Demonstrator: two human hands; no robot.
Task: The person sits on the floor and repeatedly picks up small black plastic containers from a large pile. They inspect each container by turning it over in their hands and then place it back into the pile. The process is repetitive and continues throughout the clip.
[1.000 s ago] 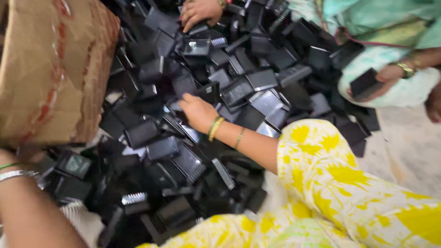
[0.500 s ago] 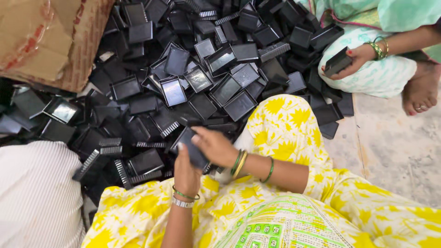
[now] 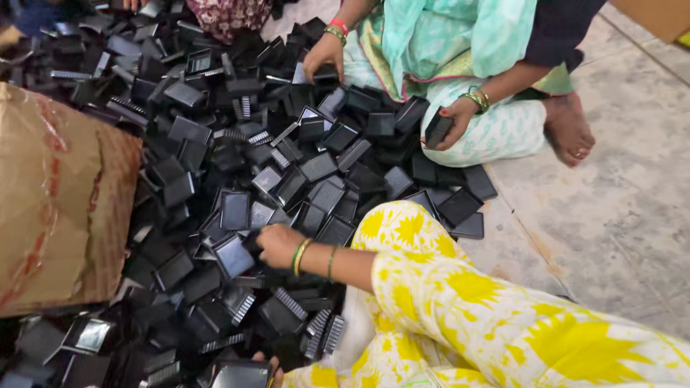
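A big heap of small black plastic parts [image 3: 237,144], shallow square trays and ribbed comb-like pieces, covers the floor in front of me. My right hand [image 3: 277,244], with green and gold bangles on the wrist, reaches into the heap from my yellow flowered lap [image 3: 460,302]. Its fingers are curled on a black tray piece [image 3: 233,255]. Only the fingertips of my left hand [image 3: 269,370] show at the bottom edge. They hold a glossy black tray [image 3: 241,375].
A torn brown cardboard box [image 3: 57,201] lies at the left, against the heap. A person in turquoise sits opposite, one hand [image 3: 323,54] on the heap, the other [image 3: 453,118] holding a black piece, bare foot [image 3: 568,129] out. Grey concrete floor [image 3: 611,215] lies right.
My right hand has gone from my lap out into the heap. My left hand has dropped to the bottom edge of view. The view has swung toward the seated person.
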